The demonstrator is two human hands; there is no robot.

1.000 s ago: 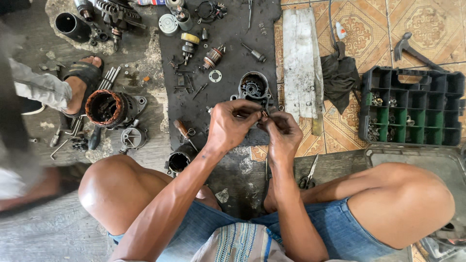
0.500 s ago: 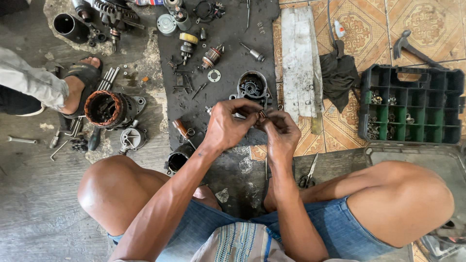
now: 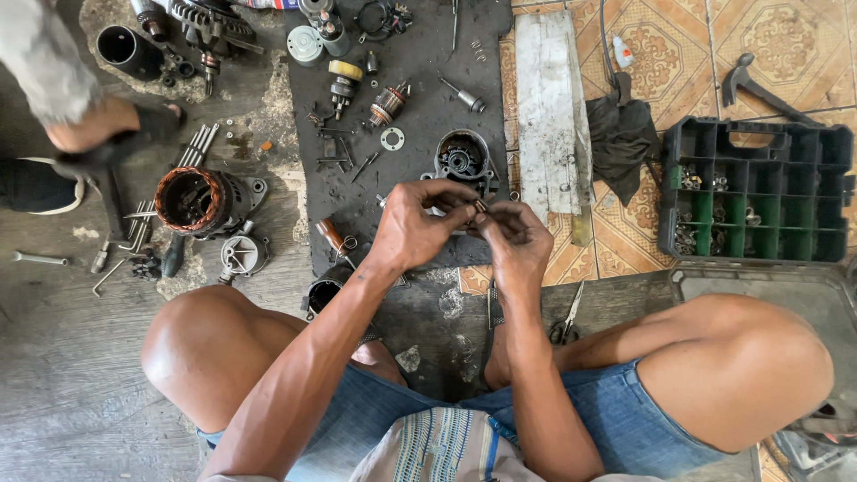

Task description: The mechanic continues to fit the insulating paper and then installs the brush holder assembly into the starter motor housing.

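My left hand [image 3: 418,225] and my right hand [image 3: 516,239] meet over a dark rubber mat [image 3: 420,89], fingertips pinched together on a small metal part [image 3: 479,207]. Just beyond the fingers lies a round motor end housing [image 3: 462,161]. A copper-wound stator housing [image 3: 198,201] lies to the left on the floor. My bare knees frame the lower view.
A black-and-green compartment box [image 3: 759,192] with small hardware stands at right, a hammer [image 3: 759,85] beyond it. A wooden plank [image 3: 546,107], dark rag [image 3: 620,134], armature [image 3: 388,105], screwdriver [image 3: 332,236], scissors [image 3: 567,321] and loose bolts lie about. Another person's foot [image 3: 98,129] is at upper left.
My hands stay together on the small part, fingers shifting slightly. The other person's foot and leg at left have moved upward and away.
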